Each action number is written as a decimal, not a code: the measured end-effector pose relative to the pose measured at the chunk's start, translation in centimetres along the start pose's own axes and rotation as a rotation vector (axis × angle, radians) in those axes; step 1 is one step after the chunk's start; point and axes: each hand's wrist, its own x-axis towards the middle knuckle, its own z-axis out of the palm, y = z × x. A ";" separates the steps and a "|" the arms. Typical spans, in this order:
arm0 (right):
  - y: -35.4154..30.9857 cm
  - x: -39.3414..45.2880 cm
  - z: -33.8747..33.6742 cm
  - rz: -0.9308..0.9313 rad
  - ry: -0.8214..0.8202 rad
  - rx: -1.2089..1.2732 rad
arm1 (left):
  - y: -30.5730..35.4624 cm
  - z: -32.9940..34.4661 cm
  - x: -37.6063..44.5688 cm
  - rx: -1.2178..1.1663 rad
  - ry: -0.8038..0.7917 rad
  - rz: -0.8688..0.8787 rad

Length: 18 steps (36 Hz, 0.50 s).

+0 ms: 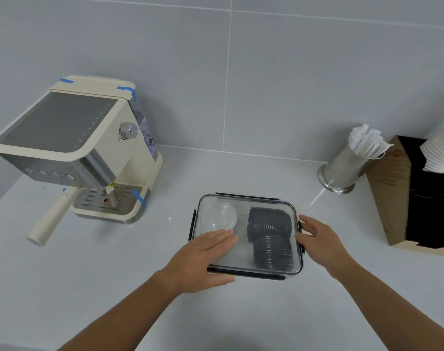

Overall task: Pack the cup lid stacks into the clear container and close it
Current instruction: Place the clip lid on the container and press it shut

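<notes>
Seen from above on a pale tabletop [241, 312]: clear container [298, 268] at centre, lid already laid over it, packed with two dark cup lid stacks [270, 225] on their sides toward 3 o'clock and a clear domed lid stack [217, 215] toward 10 o'clock. Left hand [203, 259] spread flat, fingers extended, pressing on the lid's 8 o'clock corner, gripping nothing. Right hand [317, 239] open, fingers resting against the short edge at 3 o'clock, apparently at the latch there.

Likely trouble: uneven pressure from one corner could leave the lid cocked, so a clip catches only partly; the leaning dark stacks may stand proud and hold the lid off its seat. Hard to tell whether the black clips along the edges are snapped down or loose. Right fingertips and the latch beneath them merge in blur. Espresso machine [76, 153] at 10 o'clock, straw holder [342, 171] at 2 o'clock, well apart.
</notes>
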 end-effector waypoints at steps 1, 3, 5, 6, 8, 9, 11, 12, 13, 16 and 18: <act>0.4 -0.3 -0.1 0.021 -0.009 0.018 | 0.1 -0.2 -0.1 -0.017 0.025 -0.010; 1.3 -0.7 -0.3 0.061 -0.022 0.039 | 0.3 -0.6 -0.2 -0.035 0.104 -0.075; 1.7 -1.1 -0.3 0.079 -0.035 0.057 | 0.4 -1.1 -0.2 -0.075 0.193 -0.212; 1.8 -1.3 -0.3 0.074 -0.044 0.067 | 0.3 -1.3 -0.1 -0.107 0.227 -0.293; 1.8 -1.6 0.0 0.057 -0.047 0.089 | 0.2 -1.5 0.1 -0.190 0.251 -0.468; 1.8 -1.8 0.1 0.049 -0.040 0.096 | 0.2 -1.7 0.2 -0.239 0.265 -0.544; 1.7 -2.0 0.3 0.039 -0.025 0.100 | 0.3 -2.0 0.5 -0.319 0.332 -0.637; 1.7 -2.0 0.3 0.034 -0.020 0.096 | 0.3 -2.1 0.6 -0.360 0.371 -0.672; 1.7 -2.0 0.4 0.033 -0.013 0.090 | 0.3 -2.2 0.7 -0.416 0.394 -0.721; 1.9 -1.9 0.6 0.019 -0.003 0.100 | 0.4 -2.2 0.7 -0.613 0.418 -0.826; 1.9 -1.9 0.7 0.015 0.002 0.128 | 0.4 -2.1 0.7 -0.666 0.432 -0.861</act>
